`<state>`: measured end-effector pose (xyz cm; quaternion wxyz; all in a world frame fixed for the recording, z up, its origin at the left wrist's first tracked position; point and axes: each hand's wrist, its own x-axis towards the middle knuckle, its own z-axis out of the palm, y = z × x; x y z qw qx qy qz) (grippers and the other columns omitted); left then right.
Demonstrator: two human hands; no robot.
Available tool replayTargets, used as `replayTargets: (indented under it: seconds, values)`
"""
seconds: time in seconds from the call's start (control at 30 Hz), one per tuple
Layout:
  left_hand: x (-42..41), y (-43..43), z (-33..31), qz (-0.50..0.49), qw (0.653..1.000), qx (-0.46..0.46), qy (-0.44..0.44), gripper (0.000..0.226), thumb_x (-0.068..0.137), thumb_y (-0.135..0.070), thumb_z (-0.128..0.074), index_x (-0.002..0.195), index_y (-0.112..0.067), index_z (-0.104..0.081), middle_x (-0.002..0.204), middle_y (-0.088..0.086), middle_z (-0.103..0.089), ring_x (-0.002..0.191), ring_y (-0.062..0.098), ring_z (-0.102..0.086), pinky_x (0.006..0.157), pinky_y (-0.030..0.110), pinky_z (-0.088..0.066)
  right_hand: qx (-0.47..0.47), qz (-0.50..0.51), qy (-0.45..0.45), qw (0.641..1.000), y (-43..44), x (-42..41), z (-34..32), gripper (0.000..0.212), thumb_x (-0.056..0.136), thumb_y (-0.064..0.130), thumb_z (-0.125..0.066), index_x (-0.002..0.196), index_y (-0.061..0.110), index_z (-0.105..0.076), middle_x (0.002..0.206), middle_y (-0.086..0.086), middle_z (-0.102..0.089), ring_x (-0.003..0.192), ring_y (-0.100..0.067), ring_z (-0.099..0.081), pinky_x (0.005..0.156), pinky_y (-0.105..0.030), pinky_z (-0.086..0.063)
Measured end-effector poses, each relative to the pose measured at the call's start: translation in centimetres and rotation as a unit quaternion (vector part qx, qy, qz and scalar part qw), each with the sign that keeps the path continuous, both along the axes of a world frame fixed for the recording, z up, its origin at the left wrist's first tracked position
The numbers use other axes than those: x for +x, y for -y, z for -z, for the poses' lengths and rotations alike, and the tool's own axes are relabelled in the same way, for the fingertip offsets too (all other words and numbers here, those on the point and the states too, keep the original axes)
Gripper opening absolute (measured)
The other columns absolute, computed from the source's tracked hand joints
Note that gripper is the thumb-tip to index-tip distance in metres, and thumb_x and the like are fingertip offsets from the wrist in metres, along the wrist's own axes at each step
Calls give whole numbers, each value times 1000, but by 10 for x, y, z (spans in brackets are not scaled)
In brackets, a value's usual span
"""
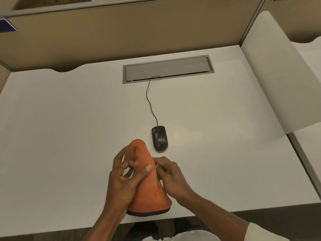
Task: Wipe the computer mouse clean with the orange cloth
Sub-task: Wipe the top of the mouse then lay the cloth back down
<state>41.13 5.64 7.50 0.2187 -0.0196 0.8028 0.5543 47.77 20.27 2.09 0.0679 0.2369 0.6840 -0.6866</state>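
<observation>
A black wired computer mouse (159, 138) lies on the white desk (69, 127), its cable (149, 100) running back to a grey cable hatch. Just in front of it, near the desk's front edge, both hands hold up the orange cloth (147, 188), which has a dark hem at the bottom. My left hand (124, 178) grips the cloth's left side, thumb across its front. On the cloth's right edge my right hand (171, 173) pinches it. The cloth's top sits a little left of the mouse and does not touch it.
A grey cable hatch (167, 69) with a small red light is set into the desk at the back. Beige partition walls (121, 32) close off the back, and a white divider panel (278, 75) stands along the right.
</observation>
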Motion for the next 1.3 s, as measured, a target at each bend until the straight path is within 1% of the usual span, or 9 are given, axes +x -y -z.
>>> replayTargets:
  seconds: [0.03, 0.1, 0.2, 0.5, 0.63, 0.77, 0.87, 1.1, 1.3]
  values:
    - [0, 2, 3, 24, 999, -25, -37, 37, 71, -45, -92, 89, -18, -74, 136, -34, -60, 124, -9, -60, 100, 31, -52, -36, -1, 8, 999, 1, 0, -2, 35, 112, 27, -44, 125, 41, -72, 120, 13, -72, 113, -12, -70, 100, -44, -60]
    - [-1, 2, 5, 59, 991, -68, -101, 41, 70, -54, -92, 76, -21, -68, 118, -23, -68, 105, 1, -68, 89, 29, -55, -86, -6, 13, 996, 2, 1, -4, 33, 112, 27, -44, 122, 36, -74, 118, 9, -76, 108, -16, -74, 97, -45, -62]
    - [-4, -2, 4, 46, 988, -88, -121, 43, 70, -61, -88, 77, -25, -65, 100, -12, -68, 87, 8, -66, 71, 20, -51, -105, 3, 8, 994, 3, 1, -3, 30, 111, 34, -47, 123, 33, -74, 116, 7, -78, 105, -18, -76, 96, -44, -63]
    - [-45, -12, 7, 96, 963, -173, -181, 29, 85, -36, -83, 96, -30, -57, 113, -14, -55, 94, 3, -59, 76, 21, -44, 97, 86, -3, 992, -40, -5, 18, 19, 98, 16, -68, 114, 25, -72, 98, 3, -76, 81, -17, -75, 71, -34, -66]
    - [-77, -24, 20, 158, 947, -220, -174, 25, 95, -32, -68, 109, -21, -50, 128, -7, -46, 105, 19, -56, 88, 32, -44, 314, 41, -27, 948, -71, -22, 42, 49, 87, 35, -77, 133, 32, -60, 128, 13, -61, 99, -5, -67, 78, -32, -60]
    - [-107, -42, 35, 239, 920, -253, -181, 28, 92, -31, -68, 106, -21, -47, 123, -2, -47, 107, 23, -53, 89, 35, -44, 370, -71, -59, 924, -101, -58, 60, 88, 77, 50, -77, 155, 28, -41, 161, 6, -38, 138, -18, -47, 90, -43, -61]
    - [-123, -55, 46, 285, 904, -275, -159, 31, 91, -33, -70, 108, -19, -48, 119, 0, -47, 107, 24, -54, 88, 35, -45, 389, -150, -51, 907, -115, -84, 63, 103, 76, 52, -80, 162, 24, -30, 170, 6, -28, 149, -22, -31, 100, -51, -56]
    - [-139, -70, 60, 282, 909, -274, -141, 46, 79, -35, -79, 110, -20, -49, 117, -1, -54, 99, 20, -55, 81, 33, -43, 410, -236, -69, 879, -125, -99, 74, 93, 76, 39, -86, 157, 22, -42, 166, 8, -37, 141, -20, -36, 97, -49, -55]
    - [-140, -71, 70, 278, 918, -245, -142, 51, 85, -31, -77, 127, -21, -50, 132, -4, -55, 111, 16, -54, 92, 33, -44, 403, -222, -90, 883, -125, -97, 79, 89, 75, 38, -87, 153, 22, -48, 162, 8, -43, 139, -20, -40, 96, -47, -56]
